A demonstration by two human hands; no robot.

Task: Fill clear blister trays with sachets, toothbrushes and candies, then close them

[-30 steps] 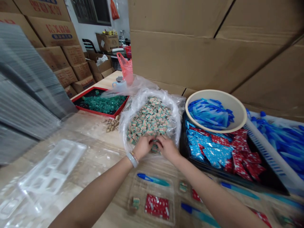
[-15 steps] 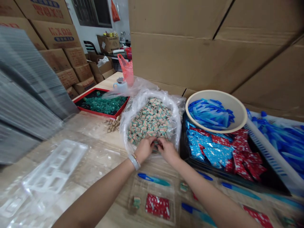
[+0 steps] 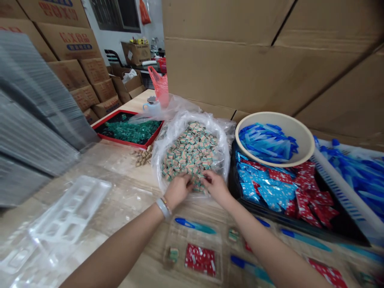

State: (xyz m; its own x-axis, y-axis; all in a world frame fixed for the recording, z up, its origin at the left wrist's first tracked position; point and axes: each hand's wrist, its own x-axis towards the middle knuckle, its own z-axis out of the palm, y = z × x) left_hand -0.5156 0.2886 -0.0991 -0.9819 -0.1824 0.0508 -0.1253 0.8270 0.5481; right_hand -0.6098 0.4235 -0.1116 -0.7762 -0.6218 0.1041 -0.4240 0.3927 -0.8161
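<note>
Fingers curled, left hand (image 3: 177, 189) and right hand (image 3: 215, 185) close together in wrapped candies (image 3: 189, 150), actual hold impossible to tell, candies heaped in clear plastic bag (image 3: 177, 124) on table (image 3: 126, 192), between red tray (image 3: 120, 141) and bowl (image 3: 303, 136).

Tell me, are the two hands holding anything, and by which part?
Cannot tell: the left hand and right hand have fingertips among small striped wrapped candies inside the clear plastic bag.

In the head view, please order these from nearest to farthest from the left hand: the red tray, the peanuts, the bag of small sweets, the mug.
1. Bag of small sweets: the left hand touches its near edge.
2. Peanuts: on the table, to the left.
3. Red tray: behind the peanuts.
4. Mug: farthest back, beyond the tray.
</note>
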